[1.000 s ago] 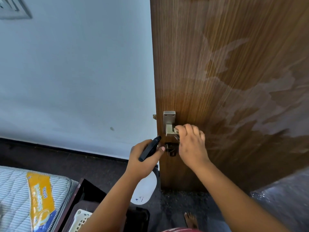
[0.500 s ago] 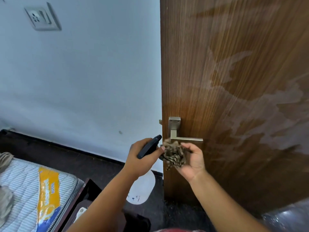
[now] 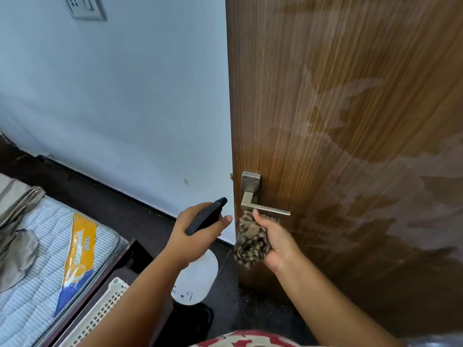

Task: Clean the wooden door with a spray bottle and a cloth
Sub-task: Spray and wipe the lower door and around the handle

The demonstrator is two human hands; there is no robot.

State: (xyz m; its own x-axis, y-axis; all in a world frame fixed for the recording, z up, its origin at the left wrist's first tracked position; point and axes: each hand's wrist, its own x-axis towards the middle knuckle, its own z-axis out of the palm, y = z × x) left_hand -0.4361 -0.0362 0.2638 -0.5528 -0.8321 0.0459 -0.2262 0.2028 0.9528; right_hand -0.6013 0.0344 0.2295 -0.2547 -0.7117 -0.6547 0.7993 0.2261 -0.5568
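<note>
Left hand holds its grip round the bottle, nozzle aimed at 1 o'clock. Right hand, palm up, clutches the cloth under the handle.

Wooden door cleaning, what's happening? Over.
Left hand grips white spray bottle. Right hand holds bunched patterned cloth under metal lever handle. Brown wooden door streaky. Nothing blocking.

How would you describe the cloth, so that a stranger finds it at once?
Start at the wooden door and go down its left edge to the metal handle. Just below it, the right hand holds the cloth: a crumpled bundle, brown with a dark pattern.
</note>
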